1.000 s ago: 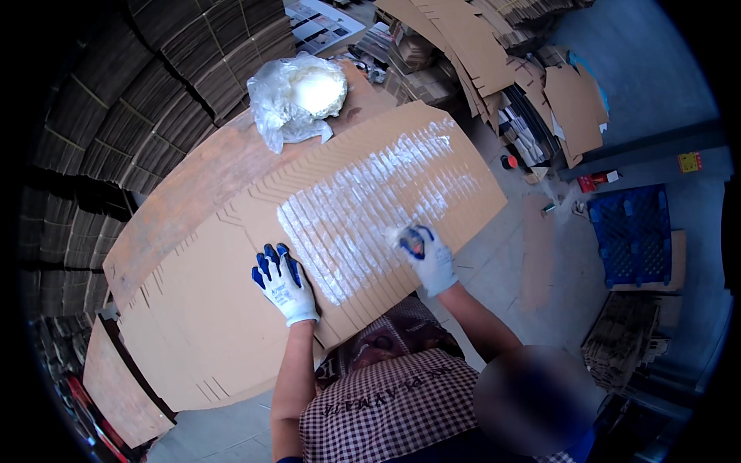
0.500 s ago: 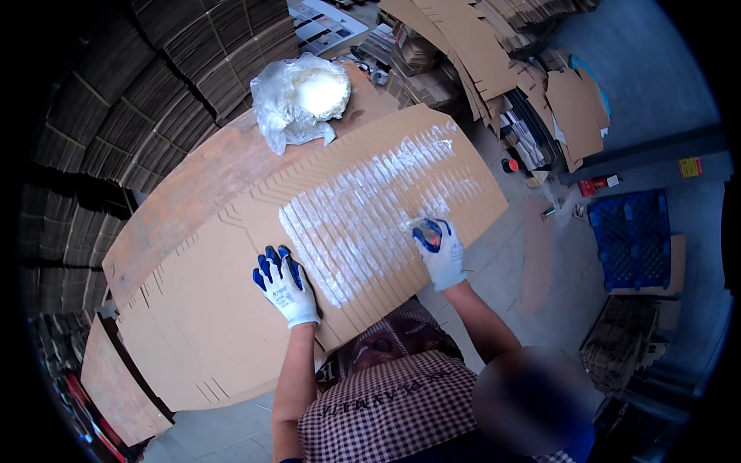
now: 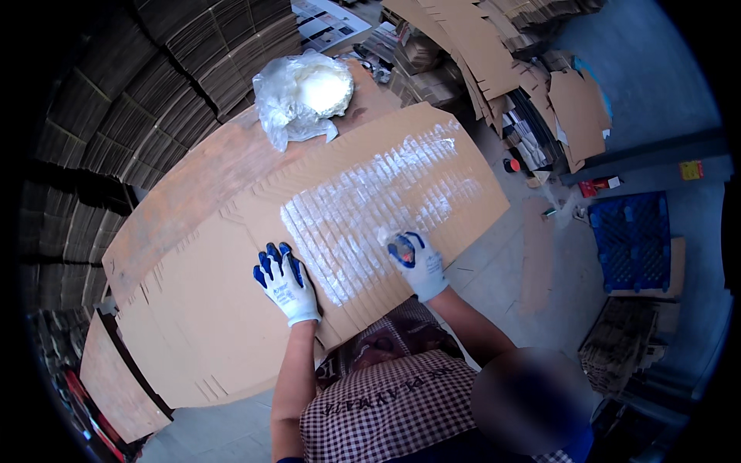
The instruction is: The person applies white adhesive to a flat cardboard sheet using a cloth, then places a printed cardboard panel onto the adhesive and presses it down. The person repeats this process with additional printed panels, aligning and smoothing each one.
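Observation:
Fanned-out cardboard sheets [image 3: 208, 309] lie overlapped on a wooden board, their staggered edges forming many close lines. A white, shiny paste [image 3: 347, 208] is smeared in streaks across the overlapped edges. My left hand [image 3: 285, 282], in a white and blue glove, rests flat on the sheets just left of the smeared patch, fingers spread. Gloved the same way, my right hand [image 3: 421, 262] is closed over the near right part of the patch. It grips a small, pale thing against the cardboard; the fingers hide most of it, so its kind is unclear.
Beyond the sheets, a clear plastic bag [image 3: 278, 104] with a white mass [image 3: 328, 91] sits on the wooden board [image 3: 177, 197]. Bundled cardboard stacks [image 3: 116, 85] rise at the left. More cardboard [image 3: 478, 58] is piled at far right, and a blue pallet [image 3: 631, 239] stands right.
My right hand has slid left and slightly toward me across the smeared patch, still closed on the small thing. My left hand has stayed in place on the cardboard.

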Demonstrator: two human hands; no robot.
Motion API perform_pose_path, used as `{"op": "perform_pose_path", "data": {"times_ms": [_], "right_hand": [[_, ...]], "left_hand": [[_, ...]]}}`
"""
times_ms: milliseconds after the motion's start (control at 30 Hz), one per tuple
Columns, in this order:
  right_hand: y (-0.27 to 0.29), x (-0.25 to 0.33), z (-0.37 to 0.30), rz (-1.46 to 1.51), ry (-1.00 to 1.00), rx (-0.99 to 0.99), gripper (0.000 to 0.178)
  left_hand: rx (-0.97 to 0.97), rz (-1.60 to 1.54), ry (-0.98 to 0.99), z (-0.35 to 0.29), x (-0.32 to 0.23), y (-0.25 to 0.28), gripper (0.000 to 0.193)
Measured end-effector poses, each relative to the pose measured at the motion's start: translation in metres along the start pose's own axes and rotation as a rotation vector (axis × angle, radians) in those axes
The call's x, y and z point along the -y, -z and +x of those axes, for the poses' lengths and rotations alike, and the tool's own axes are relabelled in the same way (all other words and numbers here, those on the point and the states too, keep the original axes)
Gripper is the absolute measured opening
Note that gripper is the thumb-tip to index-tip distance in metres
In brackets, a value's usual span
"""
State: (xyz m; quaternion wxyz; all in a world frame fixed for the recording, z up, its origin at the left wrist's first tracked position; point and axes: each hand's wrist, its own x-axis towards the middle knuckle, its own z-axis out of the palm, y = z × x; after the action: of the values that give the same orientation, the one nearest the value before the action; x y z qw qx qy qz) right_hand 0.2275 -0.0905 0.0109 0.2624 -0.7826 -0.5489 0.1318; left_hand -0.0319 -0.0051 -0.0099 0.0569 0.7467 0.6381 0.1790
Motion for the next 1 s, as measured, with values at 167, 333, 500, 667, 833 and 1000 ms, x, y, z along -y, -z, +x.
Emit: {"op": "perform_pose_path", "data": {"times_ms": [167,333,500,667,833,1000], "right_hand": [[0.011,0.001,0.020,0.031,-0.058,-0.080,0.047],[-0.016,0.036,-0.016,0.165,0.134,0.087,0.048],[-0.019,0.009,0.039,0.118,-0.013,-0.069,0.045],[0.040,-0.030,0.042,0.271,-0.276,-0.309,0.036],[0.088,-0.066,0.016,0.193,-0.268,-0.322,0.034],[0.111,-0.070,0.012,0.149,-0.185,-0.201,0.036]], "left_hand": [[-0.007,0.008,0.009,-0.002,0.002,0.000,0.043],[0.003,0.000,0.010,0.000,0.001,0.001,0.044],[-0.003,0.004,0.000,-0.001,0.003,0.001,0.044],[-0.004,-0.018,0.013,0.000,0.001,0.001,0.045],[-0.096,-0.187,-0.001,-0.003,0.009,0.001,0.045],[-0.219,-0.262,-0.177,-0.004,-0.034,0.042,0.037]]}}
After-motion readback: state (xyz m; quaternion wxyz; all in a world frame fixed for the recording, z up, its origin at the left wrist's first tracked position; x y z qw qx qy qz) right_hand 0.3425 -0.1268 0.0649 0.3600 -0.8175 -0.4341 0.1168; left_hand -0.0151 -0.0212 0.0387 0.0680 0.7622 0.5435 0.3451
